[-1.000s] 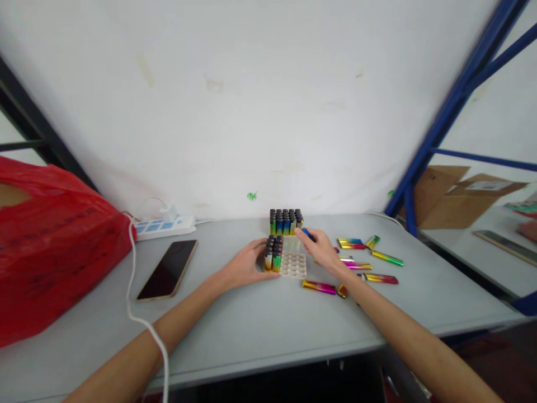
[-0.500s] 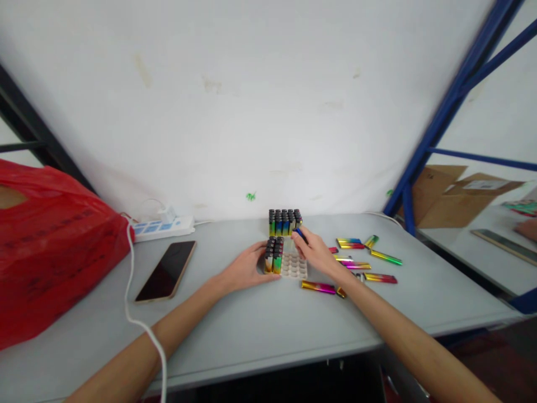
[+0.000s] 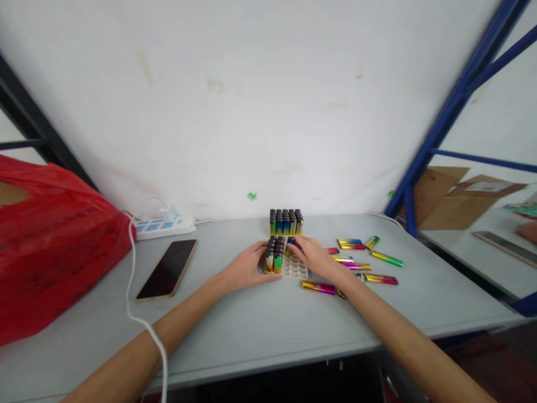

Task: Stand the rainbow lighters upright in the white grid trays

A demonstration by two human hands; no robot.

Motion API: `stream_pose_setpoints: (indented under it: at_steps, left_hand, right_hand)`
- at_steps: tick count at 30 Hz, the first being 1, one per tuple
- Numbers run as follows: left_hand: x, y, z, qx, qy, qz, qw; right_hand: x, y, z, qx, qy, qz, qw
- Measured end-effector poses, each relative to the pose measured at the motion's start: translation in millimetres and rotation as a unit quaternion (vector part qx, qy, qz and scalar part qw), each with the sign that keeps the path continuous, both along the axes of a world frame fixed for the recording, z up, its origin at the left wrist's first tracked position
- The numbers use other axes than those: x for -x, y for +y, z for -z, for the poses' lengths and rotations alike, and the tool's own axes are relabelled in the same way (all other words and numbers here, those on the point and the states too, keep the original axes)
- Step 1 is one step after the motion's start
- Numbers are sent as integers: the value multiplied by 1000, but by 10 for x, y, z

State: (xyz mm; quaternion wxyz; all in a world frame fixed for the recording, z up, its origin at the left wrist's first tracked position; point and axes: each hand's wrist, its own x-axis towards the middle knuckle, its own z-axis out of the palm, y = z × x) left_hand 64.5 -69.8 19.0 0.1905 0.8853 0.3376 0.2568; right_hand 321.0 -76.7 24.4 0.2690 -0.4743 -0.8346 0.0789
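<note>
A pale tray with round holes lies on the table, and several upright lighters with black tops fill its left columns. My left hand is curled around the tray's left end, thumb along the near edge and fingers behind. In my right hand, a blue-and-green lighter is pinched upright over the tray's back part, just right of the filled columns. Whether its base sits in a hole I cannot tell. Behind the tray stands a full block of upright lighters.
Loose shiny lighters lie scattered to the right, with a yellow-magenta lighter nearer me. On the left are a phone, a power strip, a white cable and a red bag. Blue shelf posts border the right.
The lighter in my right hand has gone from tilted above the tray to upright and lower, beside the filled columns. My left hand keeps its place on the tray.
</note>
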Motion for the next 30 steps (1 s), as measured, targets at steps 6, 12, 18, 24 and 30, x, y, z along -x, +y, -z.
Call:
stream_pose_setpoints:
  at_steps: [6, 12, 18, 24, 30]
  left_hand:
    - [1, 2, 0, 5, 7, 2, 1000]
    - [-3, -16, -52, 15, 31, -4, 999]
    - [-7, -34, -96, 26, 43, -7, 999]
    - [-7, -26, -75, 24, 32, -8, 999]
    - [-12, -33, -95, 22, 57, -5, 998]
  right_hand:
    - [-39, -22, -57, -23, -50, -23, 998]
    - [-470, 9, -204, -29, -45, 33, 998]
    - [-1075, 95, -226, 76, -9, 33, 996]
    - [-1234, 109, -171, 157, -6, 20, 987]
    - [-967, 108, -206, 61, -1, 41, 997]
